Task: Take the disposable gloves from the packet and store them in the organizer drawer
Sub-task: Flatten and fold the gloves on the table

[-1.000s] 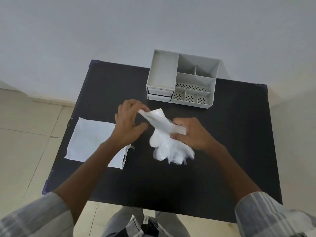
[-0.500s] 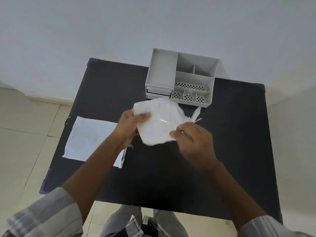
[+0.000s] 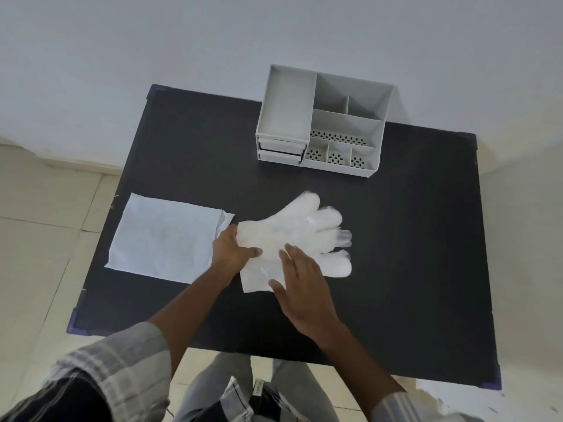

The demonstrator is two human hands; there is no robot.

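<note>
- Since half a second ago, gloves (image 3: pixel 292 236) have gone from a bunched wad held up between the hands to a stack spread flat on the black table (image 3: pixel 411 239); both hands have come down with them.
- Gloves: translucent white plastic, disposable type, lying near table centre. Finger ends fan toward the right and far side; cuff end points toward the near-left.
- Left hand (image 3: pixel 233 254): at the cuff-side edge of the gloves, thumb lying over the top of the plastic, other fingers curled at the edge. Looks like a pinch on the glove edge.
- Right hand (image 3: pixel 301 292): open, fingers spread and extended, palm down over the near edge of the gloves. Fingertips rest on the plastic; nothing gripped.
- Packet (image 3: pixel 166 240): flat white sheet-like wrapper, on the left part of the table, its torn right edge just beside the left hand and the glove cuff.
- Organizer (image 3: pixel 323 132): grey plastic, at the far edge of the table, well apart from the gloves. Open compartments on top, perforated walls on the right front.
- Drawers (image 3: pixel 281 150): two small stacked ones at the organizer's left front, both look pushed in.
- Checked sleeves on both forearms; tiled floor around the table.
</note>
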